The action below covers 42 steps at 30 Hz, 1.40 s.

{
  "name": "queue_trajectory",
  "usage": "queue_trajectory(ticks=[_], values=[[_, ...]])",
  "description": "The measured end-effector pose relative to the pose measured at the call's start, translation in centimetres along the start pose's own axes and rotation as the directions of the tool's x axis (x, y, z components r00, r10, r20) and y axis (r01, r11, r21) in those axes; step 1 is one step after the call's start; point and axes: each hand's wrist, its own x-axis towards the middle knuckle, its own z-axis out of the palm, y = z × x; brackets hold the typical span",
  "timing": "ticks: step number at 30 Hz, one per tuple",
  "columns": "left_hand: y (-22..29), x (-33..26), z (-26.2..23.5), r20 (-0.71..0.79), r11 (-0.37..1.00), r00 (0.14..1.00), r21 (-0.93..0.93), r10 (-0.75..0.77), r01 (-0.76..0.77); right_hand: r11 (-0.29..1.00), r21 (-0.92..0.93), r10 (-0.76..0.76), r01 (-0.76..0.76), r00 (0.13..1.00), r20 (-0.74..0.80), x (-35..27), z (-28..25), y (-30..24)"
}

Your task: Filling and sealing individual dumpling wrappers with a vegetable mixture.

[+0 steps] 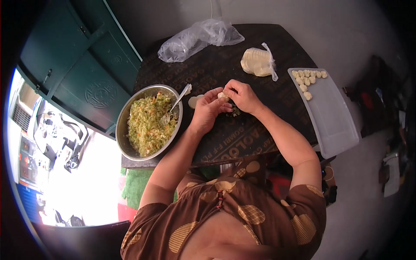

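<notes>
Over the middle of the dark table, a small pale dumpling (pixel 223 96) sits between my two hands. My left hand (pixel 208 108) cradles it from below and the left, its fingers curled around. The fingertips of my right hand (pixel 243 96) pinch its edge from the right. Just left of my left hand lies a round dough wrapper (pixel 193 102), partly covered by the hand. Farther left stands a steel bowl (pixel 121 141) of shredded green and orange filling (pixel 149 123). A metal spoon (pixel 178 99) rests in it, handle leaning out over the rim.
A clear bag of stacked wrappers (pixel 257 62) lies at the table's far right. Crumpled clear plastic (pixel 199 39) lies along the back edge. A translucent tray (pixel 333 121) at the right edge carries several dumplings (pixel 309 78) at its far end. A green metal door (pixel 95 73) stands left.
</notes>
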Motion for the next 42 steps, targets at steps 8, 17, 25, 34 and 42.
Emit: queue_trajectory(ticks=[8,17,25,34,42], values=[[-0.61,0.49,-0.64,-0.037,0.987,0.999,0.16,0.03,-0.024,0.996,-0.022,-0.088,0.087,0.995,-0.036,0.04,0.86,0.07],[-0.59,0.48,-0.39,-0.044,0.996,0.999,0.091,-0.012,0.016,1.0,-0.017,-0.009,0.008,0.999,-0.047,0.05,0.77,0.23],[-0.43,0.71,-0.92,-0.032,0.989,0.999,0.146,-0.03,0.034,0.998,-0.011,-0.066,0.066,0.997,-0.046,0.03,0.89,0.05],[-0.31,0.38,-1.07,-0.09,1.0,0.996,0.003,0.017,-0.017,0.997,0.071,0.023,-0.024,1.0,0.009,0.05,0.48,0.08],[-0.06,0.44,-1.0,-0.118,0.998,0.993,0.062,-0.019,0.027,0.999,0.022,-0.038,0.038,0.999,0.023,0.09,0.47,-0.04]])
